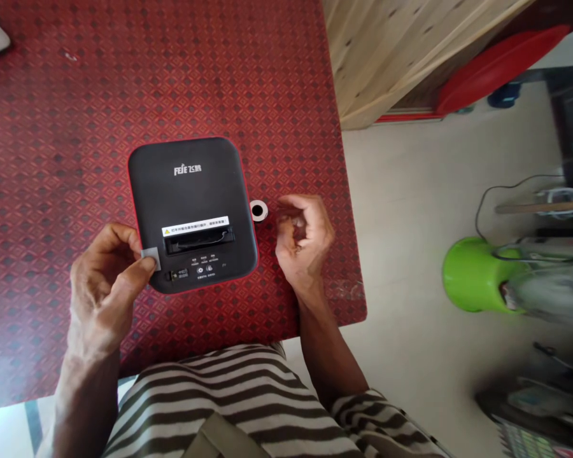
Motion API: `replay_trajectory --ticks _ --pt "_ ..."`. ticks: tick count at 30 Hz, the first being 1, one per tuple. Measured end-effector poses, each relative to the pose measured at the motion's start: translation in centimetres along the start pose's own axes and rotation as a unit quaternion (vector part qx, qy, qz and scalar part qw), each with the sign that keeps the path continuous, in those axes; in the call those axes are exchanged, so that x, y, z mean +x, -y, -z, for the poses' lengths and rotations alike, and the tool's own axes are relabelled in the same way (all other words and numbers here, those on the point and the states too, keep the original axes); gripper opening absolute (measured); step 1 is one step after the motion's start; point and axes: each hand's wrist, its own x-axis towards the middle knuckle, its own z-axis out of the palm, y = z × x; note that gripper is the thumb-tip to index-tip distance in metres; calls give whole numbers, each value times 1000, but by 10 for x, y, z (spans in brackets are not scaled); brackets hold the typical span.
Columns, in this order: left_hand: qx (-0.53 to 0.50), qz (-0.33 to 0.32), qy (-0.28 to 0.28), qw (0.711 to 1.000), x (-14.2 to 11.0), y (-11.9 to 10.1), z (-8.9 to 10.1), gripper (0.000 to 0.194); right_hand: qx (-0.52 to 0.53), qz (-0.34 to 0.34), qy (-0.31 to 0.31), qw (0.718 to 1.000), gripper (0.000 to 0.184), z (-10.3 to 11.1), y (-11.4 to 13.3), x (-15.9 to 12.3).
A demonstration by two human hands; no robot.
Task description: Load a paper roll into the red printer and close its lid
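Printer point(191, 197) flat on red patterned worktop point(291, 127), white warning label point(195, 226) facing up. Left hand point(102, 280) at near left corner, fingers pinched on small grey piece point(153, 252). Right hand point(312, 238) well off right side, fingers loosely curled, thumb apart, seemingly empty. Roll point(264, 207) just beside printer, between it and right hand.

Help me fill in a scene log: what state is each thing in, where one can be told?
Printer: flat on the table; power state unclear.
Slot: no white paper sticking out.
Label: stuck on, just above the slot.
Grey piece: pinched in the left hand.
Roll: beside the printer, hollow end up.
Right hand: partly curled, nothing visible in it.
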Motion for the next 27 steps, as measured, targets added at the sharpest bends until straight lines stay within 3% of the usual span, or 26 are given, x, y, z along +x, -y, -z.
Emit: replay_trajectory --ticks 3,9,18,24,27 --pt "-12 24 0 1000 1 -4 -3 16 -10 2 -35 999 34 2 1 -1" --pt "-36 54 -12 998 2 -13 -11 16 19 35 -39 998 30 0 9 -2" --pt "-33 15 -23 999 1 -9 -17 15 25 61 -56 996 31 -1 17 -3" --pt "10 16 -4 1000 2 -9 -6 16 12 92 -37 995 27 10 32 4" --pt "10 23 30 999 8 -12 5 18 11 153 -3 988 22 23 49 16"
